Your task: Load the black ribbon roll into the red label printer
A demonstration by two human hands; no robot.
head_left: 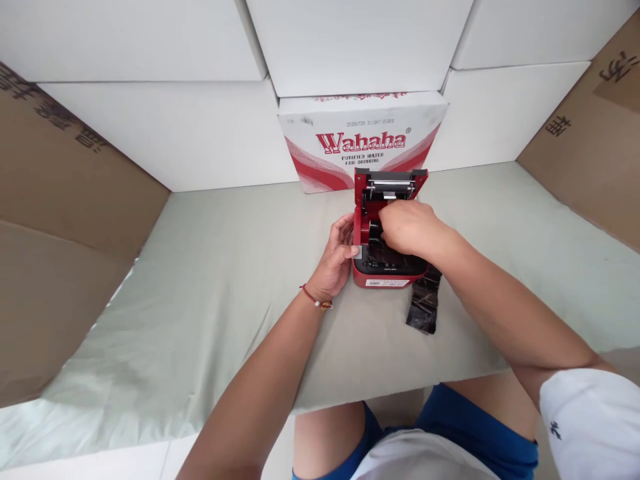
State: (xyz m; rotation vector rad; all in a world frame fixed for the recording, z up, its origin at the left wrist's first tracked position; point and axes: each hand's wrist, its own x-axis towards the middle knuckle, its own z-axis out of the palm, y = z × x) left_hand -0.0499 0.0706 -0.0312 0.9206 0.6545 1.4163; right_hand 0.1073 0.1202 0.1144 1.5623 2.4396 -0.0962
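Note:
A red and black device (385, 283) stands on the cloth-covered table with its lid (359, 189) raised. My left hand (340, 257) holds the device's left side, the thumb on its grey corner and the fingers along the wall. Inside the opening is my right hand (406, 227), bent downward beside a dark round part; its fingertips are hidden, and so is anything between them. A crumpled dark strip (425, 303) lies on the cloth by the device's front right corner.
Behind the device leans a white and red Wahaha carton (363, 143). White boxes (350, 43) form a wall at the back. Brown cardboard stands at the left (65, 267) and right (590, 133). The table's green-grey cloth (225, 267) has some folds.

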